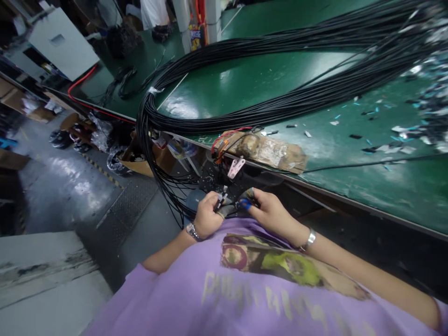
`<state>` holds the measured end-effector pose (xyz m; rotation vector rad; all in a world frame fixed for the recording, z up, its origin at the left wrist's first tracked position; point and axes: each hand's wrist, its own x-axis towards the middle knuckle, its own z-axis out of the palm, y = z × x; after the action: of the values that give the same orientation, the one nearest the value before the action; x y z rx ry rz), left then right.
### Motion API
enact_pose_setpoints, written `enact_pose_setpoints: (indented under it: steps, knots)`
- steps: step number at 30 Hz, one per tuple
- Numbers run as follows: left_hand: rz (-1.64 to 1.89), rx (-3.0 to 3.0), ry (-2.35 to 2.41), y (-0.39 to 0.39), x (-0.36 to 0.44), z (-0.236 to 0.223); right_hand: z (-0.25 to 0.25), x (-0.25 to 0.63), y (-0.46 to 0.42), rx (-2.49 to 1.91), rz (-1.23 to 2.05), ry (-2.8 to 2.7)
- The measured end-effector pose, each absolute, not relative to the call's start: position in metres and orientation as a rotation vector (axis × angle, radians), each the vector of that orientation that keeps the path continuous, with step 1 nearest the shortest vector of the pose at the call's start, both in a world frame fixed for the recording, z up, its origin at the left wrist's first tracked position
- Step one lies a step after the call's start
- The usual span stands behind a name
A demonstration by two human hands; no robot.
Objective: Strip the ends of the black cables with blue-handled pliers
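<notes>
From my station, I see the left hand's (209, 215) fingers pinching cable ends (221, 200) below the table (238, 88) edge; I can't tell whether the right hand (264, 207) grips any. Scraps (432, 98) suggest some trimming done; what's left in the tied black cable bundle (217, 124) is unclear.

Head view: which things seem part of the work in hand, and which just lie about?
Probably the job:
left hand, pinching a small dark piece
right hand
black cables

Probably lying about:
scraps on green table
white box
cardboard box
</notes>
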<state>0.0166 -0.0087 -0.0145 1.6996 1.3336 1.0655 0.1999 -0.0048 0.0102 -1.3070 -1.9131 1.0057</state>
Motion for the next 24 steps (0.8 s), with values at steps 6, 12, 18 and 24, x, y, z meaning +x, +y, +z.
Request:
enact_pose_setpoints:
  steps: [6,12,18,24]
  knots:
    - [0.733,1.423,1.217,-0.008,0.022,-0.014,0.018,0.2,0.0,-1.488,1.006,-1.953]
    - [0.656,1.059,1.02,-0.008,0.014,-0.005,0.008,0.192,0.008,-1.223,1.737,-1.357]
    - [0.751,0.929,0.975,-0.008,0.011,-0.008,0.007,0.186,0.001,-1.106,1.966,-0.939]
    - [0.762,0.907,0.961,-0.008,0.013,-0.01,0.008,0.182,-0.001,-0.997,2.108,-0.736]
